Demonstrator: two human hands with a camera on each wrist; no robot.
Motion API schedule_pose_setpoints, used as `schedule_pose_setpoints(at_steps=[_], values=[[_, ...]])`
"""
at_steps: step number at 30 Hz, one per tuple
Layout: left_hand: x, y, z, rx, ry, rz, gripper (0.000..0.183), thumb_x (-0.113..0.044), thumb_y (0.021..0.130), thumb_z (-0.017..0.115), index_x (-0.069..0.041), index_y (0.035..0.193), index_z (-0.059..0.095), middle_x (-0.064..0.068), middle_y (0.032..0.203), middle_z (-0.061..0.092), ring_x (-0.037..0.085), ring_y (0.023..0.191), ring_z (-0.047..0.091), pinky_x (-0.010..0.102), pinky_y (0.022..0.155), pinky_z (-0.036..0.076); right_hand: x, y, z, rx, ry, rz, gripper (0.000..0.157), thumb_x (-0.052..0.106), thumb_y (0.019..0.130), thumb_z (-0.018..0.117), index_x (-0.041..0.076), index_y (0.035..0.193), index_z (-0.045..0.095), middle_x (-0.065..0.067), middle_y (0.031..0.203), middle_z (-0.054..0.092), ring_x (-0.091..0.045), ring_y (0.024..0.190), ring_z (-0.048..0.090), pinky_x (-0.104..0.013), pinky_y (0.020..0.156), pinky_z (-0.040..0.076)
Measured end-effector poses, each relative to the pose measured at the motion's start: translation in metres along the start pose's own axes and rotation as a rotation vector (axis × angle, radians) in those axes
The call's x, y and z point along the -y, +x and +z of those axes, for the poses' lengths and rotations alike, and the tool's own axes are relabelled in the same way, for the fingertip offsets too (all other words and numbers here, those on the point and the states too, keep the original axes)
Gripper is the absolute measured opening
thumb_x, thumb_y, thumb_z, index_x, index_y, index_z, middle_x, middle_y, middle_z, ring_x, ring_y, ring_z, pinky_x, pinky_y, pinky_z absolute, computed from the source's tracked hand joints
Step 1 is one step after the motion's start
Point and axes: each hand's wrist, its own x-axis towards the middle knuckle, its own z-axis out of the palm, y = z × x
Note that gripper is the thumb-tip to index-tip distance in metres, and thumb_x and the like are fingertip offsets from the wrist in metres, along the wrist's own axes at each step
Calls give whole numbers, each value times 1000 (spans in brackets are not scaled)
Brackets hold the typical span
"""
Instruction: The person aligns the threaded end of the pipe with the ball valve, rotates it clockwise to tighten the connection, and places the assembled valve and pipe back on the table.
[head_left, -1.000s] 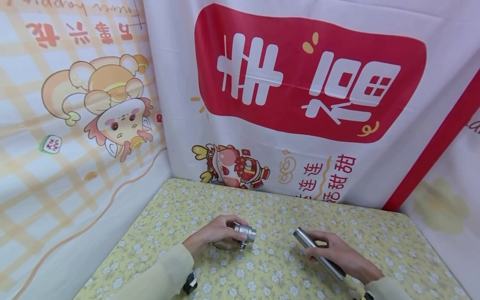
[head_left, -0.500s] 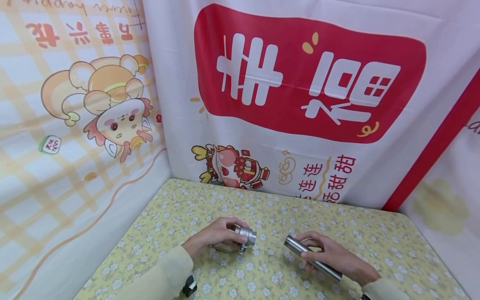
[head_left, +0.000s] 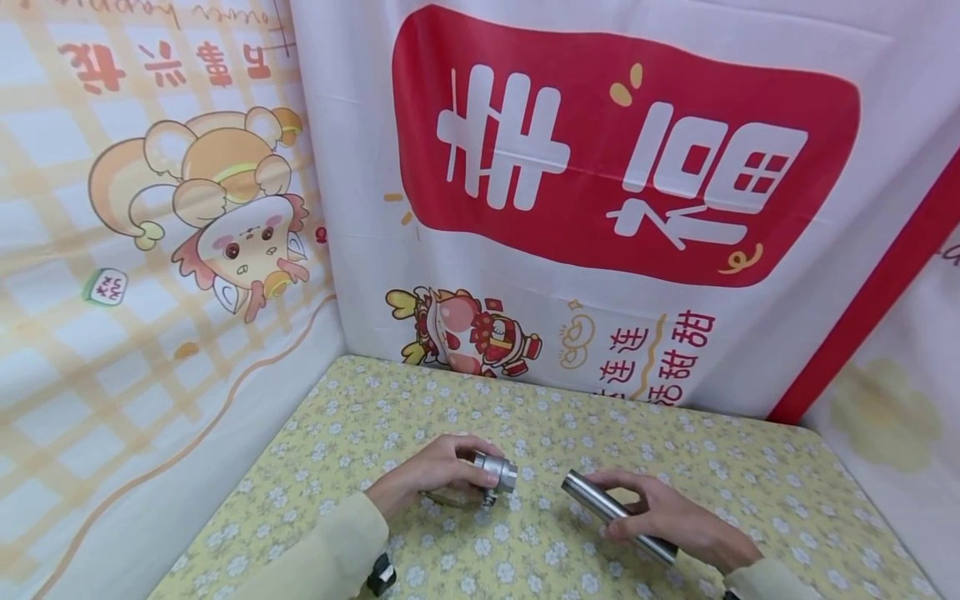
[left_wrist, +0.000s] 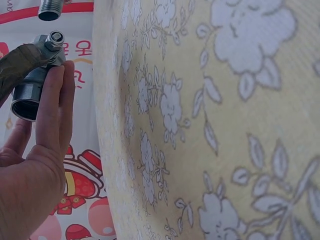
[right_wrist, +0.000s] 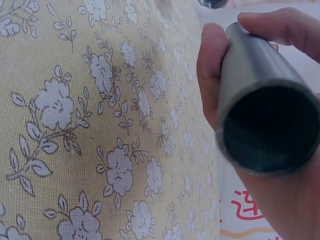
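Observation:
My left hand [head_left: 442,465] grips a silvery ball valve [head_left: 504,473] between thumb and fingers, above the floral cloth. In the left wrist view, a nut on the stem and a dull brownish lever handle [left_wrist: 20,65] show on the valve, with one open port facing the camera. My right hand [head_left: 678,518] holds a smooth steel pipe [head_left: 600,500] slantwise, its far end angled toward the valve. Thumb and fingers lie along the pipe's sides in the right wrist view, where its hollow near end faces me. A threaded pipe end [left_wrist: 50,9] appears above the valve, apart from it.
Yellow floral cloth [head_left: 420,400] covers the table. Behind it hangs a white printed curtain [head_left: 352,208] with a red panel, and a checked curtain [head_left: 112,350] stands along the left side. Another curtain [head_left: 885,417] borders the right.
My right hand has brought the pipe leftward, closer to the valve, and turned it slightly flatter. The left hand and valve have hardly moved.

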Motion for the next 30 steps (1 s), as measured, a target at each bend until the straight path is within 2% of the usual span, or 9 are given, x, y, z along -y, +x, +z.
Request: schedule_pose_setpoints(at_steps=[6, 11, 16, 21, 30], values=[[2, -3, 2, 22, -13, 15, 40, -22, 93, 89, -16, 131, 78, 12, 131, 68, 25, 109, 71, 43, 91, 69, -1, 0, 3, 48, 46, 2, 58, 18, 107, 72, 11, 162, 54, -19, 146, 59, -33, 106, 78, -46, 91, 66], [0, -7, 4, 26, -16, 12, 40, -24, 93, 89, -17, 131, 78, 12, 131, 69, 25, 108, 72, 42, 89, 69, -3, -2, 4, 57, 83, -4, 58, 17, 108, 71, 10, 162, 51, -17, 141, 62, -35, 104, 78, -37, 77, 67], [0, -11, 8, 37, -26, 7, 42, -24, 93, 89, -16, 133, 77, 12, 132, 67, 26, 109, 71, 40, 87, 69, -5, -3, 5, 58, 100, 1, 56, 19, 108, 70, 4, 158, 50, -15, 138, 69, -29, 98, 78, -29, 65, 64], [1, -14, 12, 49, -48, 13, 41, -21, 93, 89, -14, 131, 77, 12, 131, 66, 26, 109, 70, 42, 88, 69, -6, -3, 7, 84, 131, -3, 43, 17, 109, 69, 5, 149, 59, -15, 131, 74, -23, 95, 78, -25, 62, 62], [2, -21, 22, 59, -99, 4, 40, -18, 93, 89, -11, 130, 76, 14, 132, 63, 29, 110, 70, 41, 91, 69, -11, -5, 6, 100, 147, 10, 42, 14, 107, 70, 9, 148, 64, -12, 134, 73, -21, 98, 76, -23, 63, 60]])
